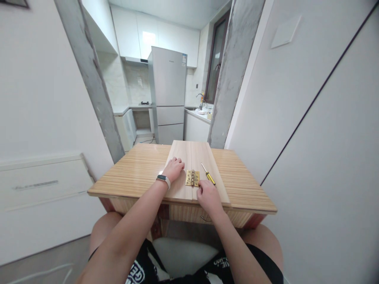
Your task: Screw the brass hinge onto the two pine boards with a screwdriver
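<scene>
Two pale wooden boards point(204, 152) lie side by side on the table, with a seam between them. A brass hinge point(192, 178) is spread flat across that seam near the front. My left hand point(174, 169), with a band on its wrist, rests on the left board, left of the hinge; its fingers are curled and I cannot make out anything in them. My right hand point(207, 193) is at the hinge's lower right corner, fingers bent together; what they hold, if anything, is too small to tell. A yellow and black screwdriver point(209, 176) lies on the right board, beyond my right hand.
The wood-grain table point(127, 175) extends to both sides of the boards, with a drawer under its front edge. My legs are below it. White walls flank the table; a fridge point(170, 83) and kitchen counters stand beyond.
</scene>
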A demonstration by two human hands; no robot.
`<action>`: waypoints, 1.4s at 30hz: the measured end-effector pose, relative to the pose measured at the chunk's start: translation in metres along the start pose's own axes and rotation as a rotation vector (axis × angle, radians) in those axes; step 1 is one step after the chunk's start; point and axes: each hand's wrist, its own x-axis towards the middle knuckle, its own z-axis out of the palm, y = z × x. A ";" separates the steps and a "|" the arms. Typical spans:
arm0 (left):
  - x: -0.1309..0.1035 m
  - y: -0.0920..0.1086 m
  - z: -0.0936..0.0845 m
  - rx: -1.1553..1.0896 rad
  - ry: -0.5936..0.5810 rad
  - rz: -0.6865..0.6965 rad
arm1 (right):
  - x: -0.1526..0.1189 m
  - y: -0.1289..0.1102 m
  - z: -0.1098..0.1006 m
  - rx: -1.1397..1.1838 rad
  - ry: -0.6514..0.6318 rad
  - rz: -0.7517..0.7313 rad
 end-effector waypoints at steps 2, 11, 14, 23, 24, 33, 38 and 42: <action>0.002 0.002 0.001 -0.018 0.039 0.022 | 0.000 0.000 0.000 0.004 -0.003 0.001; 0.001 0.015 0.005 -0.518 0.187 -0.144 | 0.000 0.001 0.002 0.001 -0.006 0.000; -0.001 0.021 0.009 -0.617 0.182 -0.215 | 0.001 0.003 0.003 0.006 -0.002 -0.002; -0.023 0.023 0.017 -0.623 0.230 -0.323 | 0.003 0.005 0.006 0.043 0.027 -0.050; -0.026 0.024 0.017 -0.620 0.228 -0.307 | 0.003 0.004 0.005 0.030 0.020 -0.058; -0.041 0.035 0.018 -0.616 0.192 -0.299 | 0.004 -0.002 0.001 -0.004 -0.014 -0.082; -0.044 0.037 0.016 -0.665 0.212 -0.291 | 0.004 -0.002 0.001 -0.025 -0.017 -0.091; -0.046 0.039 0.015 -0.696 0.217 -0.287 | 0.003 -0.003 0.000 -0.029 -0.020 -0.092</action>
